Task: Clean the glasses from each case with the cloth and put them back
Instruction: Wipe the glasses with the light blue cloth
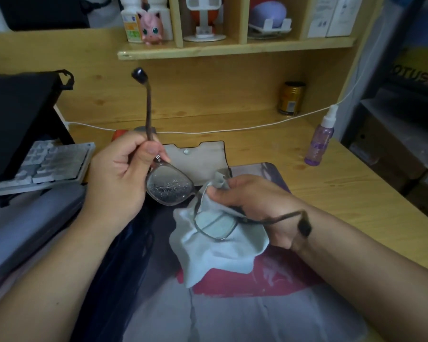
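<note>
Glasses (pixel 169 186) are held above the bench (pixel 331 174), between both hands. Left hand (pixel 124 174) pinches the hinge of one temple, which points upward; that lens is speckled with droplets. Right hand (pixel 252 196) grips the pale cloth (pixel 215 255), which drapes behind the other lens. An open grey case (pixel 198 156) lies just beyond; a purple spray bottle (pixel 319 141) stands well apart to the right

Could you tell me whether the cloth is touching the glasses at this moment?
Touching: in the head view the cloth lies directly behind one lens of the glasses, with the right hand pinching it there.
</note>
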Demonstrator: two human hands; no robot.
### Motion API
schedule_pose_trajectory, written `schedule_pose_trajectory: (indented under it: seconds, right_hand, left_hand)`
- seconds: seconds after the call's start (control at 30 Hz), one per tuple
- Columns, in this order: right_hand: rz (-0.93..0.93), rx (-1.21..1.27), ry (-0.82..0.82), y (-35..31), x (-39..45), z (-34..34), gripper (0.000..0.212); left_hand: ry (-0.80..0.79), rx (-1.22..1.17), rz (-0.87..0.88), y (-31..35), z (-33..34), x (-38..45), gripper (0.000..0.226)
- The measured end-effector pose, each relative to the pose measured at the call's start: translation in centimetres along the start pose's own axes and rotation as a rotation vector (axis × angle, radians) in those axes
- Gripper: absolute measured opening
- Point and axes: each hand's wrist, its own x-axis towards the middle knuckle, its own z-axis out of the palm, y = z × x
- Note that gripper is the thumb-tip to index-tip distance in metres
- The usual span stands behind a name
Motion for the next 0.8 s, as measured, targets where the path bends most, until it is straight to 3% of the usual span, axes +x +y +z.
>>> schedule_pose_trajectory:
  seconds: [0.17, 0.3, 0.43, 0.53, 0.63, 0.73, 0.8]
  right_hand:
    - [-0.156, 0.084, 0.289, -2.8, 0.2, -3.8, 0.020]
    - [-0.254, -0.471, 0.424, -3.7, 0.0, -5.6, 0.032]
    - [-0.393, -0.785, 0.449, -4.6, -1.1, -5.7, 0.017]
    - [-0.458, -0.866, 0.586, -4.7, -1.0, -6.3, 0.046]
    - [-0.616, -0.973, 0.592, -4.6, -1.1, -6.7, 0.065]
    - [-0.814, -1.137, 0.627, -4.5, -1.2, -6.4, 0.025]
    - [-0.888, -1.087, 0.696, -4.3, -1.0, -6.4, 0.014]
  left_hand:
    - [0.042, 0.013, 0.020, -0.1, -0.5, 0.1, 0.030]
    - [0.023, -0.011, 0.058, 0.6, 0.1, -0.3, 0.029]
    - [-0.006, -0.042, 0.077, 0.7, 0.7, -0.6, 0.029]
    - [-0.013, -0.053, 0.092, 1.0, 0.9, -0.8, 0.030]
    - [-0.014, -0.067, 0.088, 1.3, 1.1, -0.9, 0.031]
    - [-0.042, -0.076, 0.071, 1.5, 1.5, -1.2, 0.031]
    - [-0.055, -0.092, 0.062, 1.6, 1.6, -1.3, 0.031]
